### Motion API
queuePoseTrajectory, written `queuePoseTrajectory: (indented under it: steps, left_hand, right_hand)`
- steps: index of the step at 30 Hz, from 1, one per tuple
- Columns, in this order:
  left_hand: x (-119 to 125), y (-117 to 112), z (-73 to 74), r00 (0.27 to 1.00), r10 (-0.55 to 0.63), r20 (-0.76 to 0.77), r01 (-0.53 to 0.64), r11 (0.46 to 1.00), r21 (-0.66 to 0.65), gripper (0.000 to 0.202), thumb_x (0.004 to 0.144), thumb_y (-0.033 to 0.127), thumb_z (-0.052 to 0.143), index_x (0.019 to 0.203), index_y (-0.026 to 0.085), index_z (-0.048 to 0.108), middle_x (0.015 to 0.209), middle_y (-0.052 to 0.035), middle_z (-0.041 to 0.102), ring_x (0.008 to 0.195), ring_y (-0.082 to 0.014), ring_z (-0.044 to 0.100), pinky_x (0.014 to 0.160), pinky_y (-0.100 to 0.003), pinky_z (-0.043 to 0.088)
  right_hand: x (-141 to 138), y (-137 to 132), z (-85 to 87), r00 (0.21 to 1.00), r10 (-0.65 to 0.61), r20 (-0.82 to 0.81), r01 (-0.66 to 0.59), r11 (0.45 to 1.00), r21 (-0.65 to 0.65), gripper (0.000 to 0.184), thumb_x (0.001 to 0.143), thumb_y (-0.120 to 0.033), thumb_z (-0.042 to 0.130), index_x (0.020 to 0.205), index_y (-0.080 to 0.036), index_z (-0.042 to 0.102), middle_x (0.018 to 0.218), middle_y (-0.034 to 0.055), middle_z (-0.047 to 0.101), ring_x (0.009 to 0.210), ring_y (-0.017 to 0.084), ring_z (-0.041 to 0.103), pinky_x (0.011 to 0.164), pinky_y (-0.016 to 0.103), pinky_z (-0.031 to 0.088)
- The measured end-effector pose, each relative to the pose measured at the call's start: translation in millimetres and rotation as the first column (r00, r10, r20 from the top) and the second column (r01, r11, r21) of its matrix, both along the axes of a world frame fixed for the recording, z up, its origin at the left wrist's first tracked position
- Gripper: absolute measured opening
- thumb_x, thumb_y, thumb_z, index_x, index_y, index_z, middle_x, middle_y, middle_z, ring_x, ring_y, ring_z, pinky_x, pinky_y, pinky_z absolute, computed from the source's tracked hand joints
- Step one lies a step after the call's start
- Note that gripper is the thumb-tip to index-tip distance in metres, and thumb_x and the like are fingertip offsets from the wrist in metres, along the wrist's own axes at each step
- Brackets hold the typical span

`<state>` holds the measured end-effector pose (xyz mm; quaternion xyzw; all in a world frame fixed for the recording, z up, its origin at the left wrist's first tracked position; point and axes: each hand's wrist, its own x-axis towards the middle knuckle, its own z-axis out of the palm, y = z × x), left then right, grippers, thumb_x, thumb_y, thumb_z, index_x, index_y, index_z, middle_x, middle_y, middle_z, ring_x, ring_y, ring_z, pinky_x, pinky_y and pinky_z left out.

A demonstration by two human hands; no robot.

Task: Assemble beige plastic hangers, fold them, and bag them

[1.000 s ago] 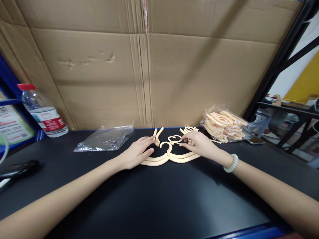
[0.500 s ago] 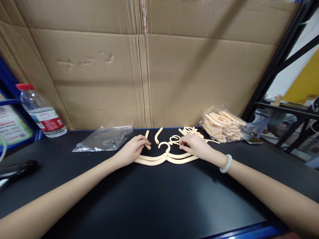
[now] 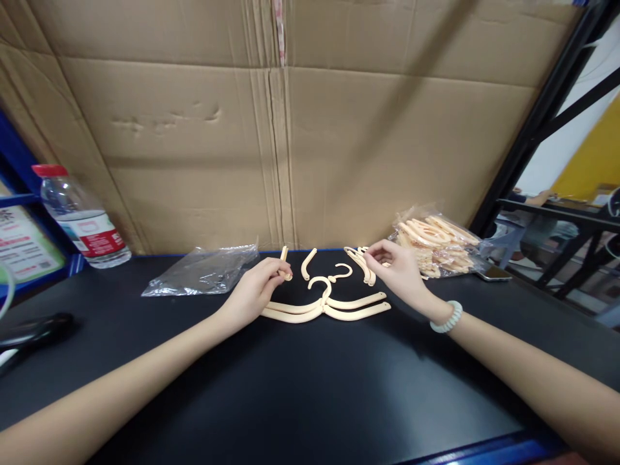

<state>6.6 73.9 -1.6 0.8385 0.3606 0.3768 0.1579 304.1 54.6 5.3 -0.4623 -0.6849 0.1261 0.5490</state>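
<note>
My left hand point(image 3: 259, 287) is closed around a short cream hanger arm point(image 3: 283, 253), which sticks up past the fingers. A cream hanger point(image 3: 322, 306) lies flat between my hands, its hook pointing away and its left end partly behind my left hand. My right hand point(image 3: 397, 271) pinches at cream hanger pieces point(image 3: 367, 274) at the right; its fingertips cover part of them. Between these pieces and the hanger lies a loose hook point(image 3: 343, 271). Behind the hanger rests a single curved hanger arm point(image 3: 307, 263).
A clear bag of cream hanger parts point(image 3: 436, 242) stands at the back right, by a phone point(image 3: 493, 274). At the left are an empty plastic bag point(image 3: 201, 271), a water bottle point(image 3: 92, 223) and a black object point(image 3: 39, 329). Cardboard point(image 3: 194, 161) walls the table's back.
My left hand has lifted its hanger arm slightly. My right hand has moved right and back off the hanger, uncovering its right ends. The loose pieces beside it have shifted.
</note>
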Motion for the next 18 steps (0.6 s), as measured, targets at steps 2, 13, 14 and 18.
queuePoseTrajectory:
  steps: [2, 13, 14, 18]
  left_hand:
    - [7, -11, 4.0, 0.997, -0.026, 0.078, 0.032, 0.997, -0.073, 0.017, 0.092, 0.027, 0.043, 0.095, 0.019, 0.058, 0.116, -0.0104, 0.062, 0.092, -0.0193, 0.065, 0.087, -0.040, 0.052]
    - [30, -50, 11.5, 0.883, -0.002, 0.469, 0.292, 0.786, -0.545, 0.018, 0.076, 0.034, 0.074, 0.084, 0.018, 0.077, 0.144, -0.0114, 0.048, 0.132, -0.0344, 0.045, 0.106, -0.046, 0.040]
    - [30, -50, 9.4, 0.888, 0.006, 0.460, 0.276, 0.794, -0.542, 0.016, 0.077, 0.034, 0.074, 0.083, 0.019, 0.077, 0.142, -0.0111, 0.050, 0.133, -0.0338, 0.044, 0.107, -0.045, 0.039]
    - [32, -50, 3.4, 0.873, 0.038, 0.487, 0.275, 0.785, -0.554, 0.014, 0.076, 0.033, 0.075, 0.079, 0.019, 0.077, 0.138, -0.0105, 0.054, 0.127, -0.0324, 0.051, 0.105, -0.045, 0.042]
  right_hand:
    - [1, 0, 1.4, 0.989, 0.014, -0.145, -0.024, 0.998, -0.062, 0.019, 0.079, -0.036, 0.063, 0.076, -0.018, 0.059, 0.070, 0.0039, 0.064, 0.066, 0.018, 0.063, 0.060, 0.031, 0.051]
    - [-9, -11, -2.0, 0.782, 0.147, -0.606, -0.389, 0.874, -0.290, 0.027, 0.070, -0.030, 0.077, 0.079, -0.018, 0.055, 0.079, 0.0023, 0.064, 0.077, 0.016, 0.067, 0.079, 0.033, 0.055]
    - [-10, -11, -2.0, 0.746, 0.150, -0.649, -0.432, 0.851, -0.299, 0.028, 0.068, -0.027, 0.079, 0.080, -0.018, 0.056, 0.079, 0.0019, 0.064, 0.078, 0.016, 0.067, 0.081, 0.033, 0.055]
    - [-15, -15, -1.3, 0.610, 0.164, -0.776, -0.590, 0.747, -0.306, 0.034, 0.062, -0.015, 0.084, 0.084, -0.017, 0.059, 0.084, 0.0003, 0.064, 0.083, 0.016, 0.068, 0.090, 0.033, 0.054]
